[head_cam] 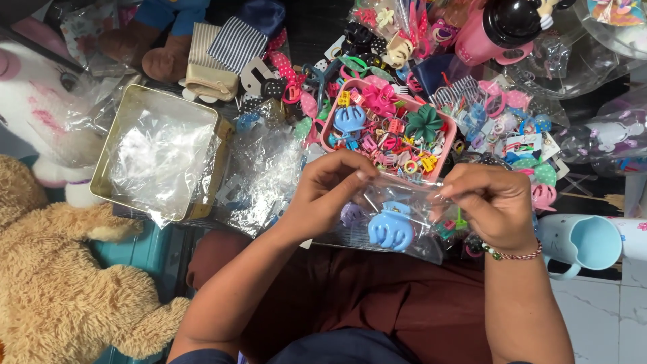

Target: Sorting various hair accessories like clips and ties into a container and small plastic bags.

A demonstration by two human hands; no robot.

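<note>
Pinching the clear plastic bag (pixel 397 216) at its top edge, left hand (pixel 330 192) and right hand (pixel 492 205) hold it closed-fingered above the lap. Below the grip, the blue claw clip (pixel 391 229) sags; a loosened pinch could spill it beside the pink tray (pixel 448 145).

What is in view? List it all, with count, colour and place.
bag: one, clear, held in both hands, bottom centre
claw clip: one, light blue, inside the bag
tray: one, pink, above the hands, heaped with small clips, too many to count
tin: one, gold, left, clear plastic inside
teddy: one, tan, bottom left
plush: one, white and pink, far left
jug: one, pale blue, right edge
bottle: one, pink with black cap, top right
bracelet: one, beaded, right wrist
left hand: pinching the bag's top edge
right hand: pinching the bag's top edge
</note>
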